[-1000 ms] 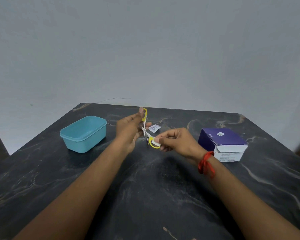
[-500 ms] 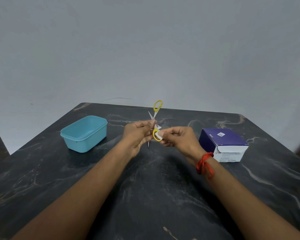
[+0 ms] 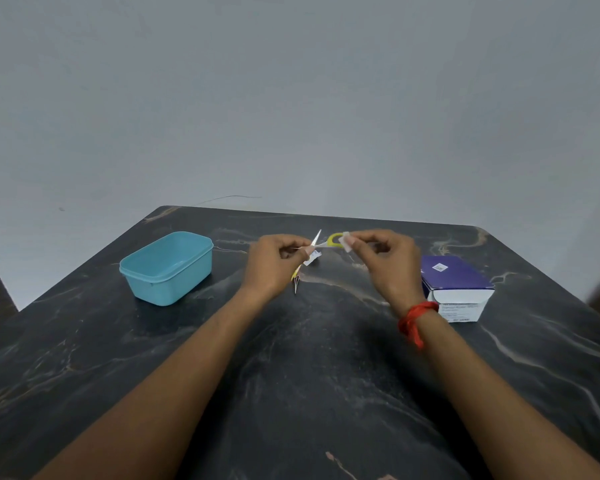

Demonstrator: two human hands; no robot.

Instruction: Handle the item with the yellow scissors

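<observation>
Both hands hold small yellow-handled scissors above the tabletop, a white wipe pinched on one handle loop.

Left hand (image 3: 274, 263) fingers curled round the scissors (image 3: 321, 242) near the pivot, blades spread, one tip pointing up, the other down toward the tabletop (image 3: 309, 375). Right hand (image 3: 385, 261) fingers pinch a small white wipe (image 3: 345, 241) against the yellow loop. Small white packet (image 3: 312, 258) just behind the left hand, on the tabletop or held, cannot tell. Blue tub (image 3: 168, 266) well to the left; purple and white box (image 3: 456, 287) beside the right wrist, which wears a red thread (image 3: 414, 317).
</observation>
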